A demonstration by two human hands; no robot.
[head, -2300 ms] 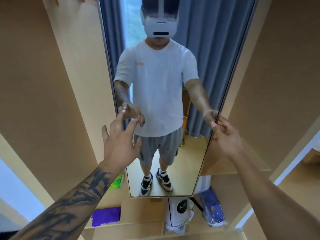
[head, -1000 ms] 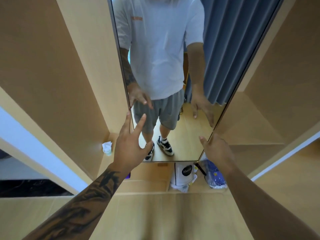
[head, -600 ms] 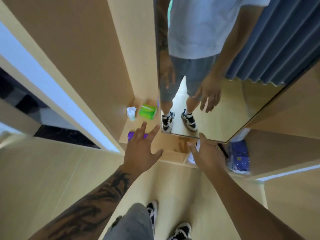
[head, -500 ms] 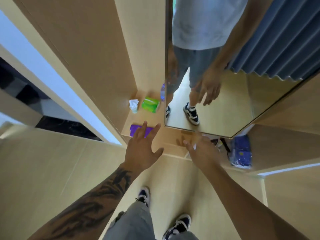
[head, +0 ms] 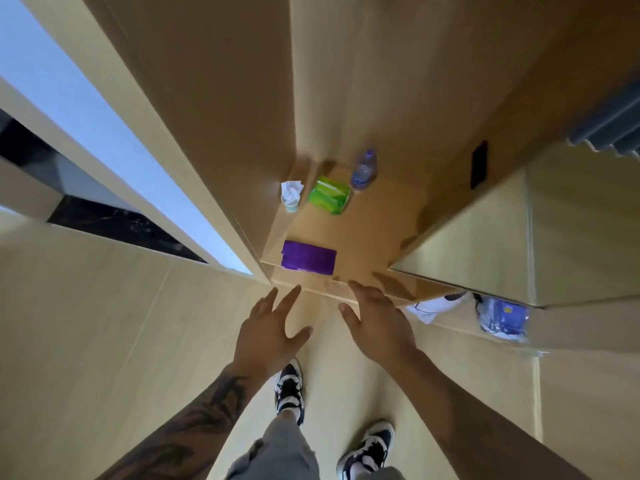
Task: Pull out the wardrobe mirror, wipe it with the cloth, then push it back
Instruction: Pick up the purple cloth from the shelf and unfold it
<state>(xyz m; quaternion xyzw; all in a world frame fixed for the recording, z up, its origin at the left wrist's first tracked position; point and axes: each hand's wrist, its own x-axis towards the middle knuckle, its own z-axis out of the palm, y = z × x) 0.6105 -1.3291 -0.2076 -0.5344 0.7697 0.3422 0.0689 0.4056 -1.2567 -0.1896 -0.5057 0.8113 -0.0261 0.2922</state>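
Both hands hang out over the floor in front of the wardrobe, palms down, fingers spread and loose, holding nothing. The left hand (head: 268, 332) has its fingertips just short of the front edge of the wardrobe shelf (head: 377, 233); the right hand (head: 375, 322) reaches a little further, its fingertips at or over that edge, though I cannot tell whether they touch it. Straight ahead of the left hand, just past its fingertips, lies the purple cloth (head: 308, 257), folded flat near the shelf's front edge, its long side running across the reach rather than along it. To my eye the left hand is the nearer of the two and lies squarely in line with it; the right hand would have to cross leftward. Off to the right of the right hand, and ahead of it, stands the mirror (head: 519, 237), pulled out of the wardrobe, its lower corner close beyond the right fingertips. Deeper on the shelf, well beyond the cloth, sit a green wipes pack (head: 329, 195), a small cup with tissue (head: 290, 195) and a water bottle (head: 363, 171). I judge the next move is a short forward reach for the cloth.
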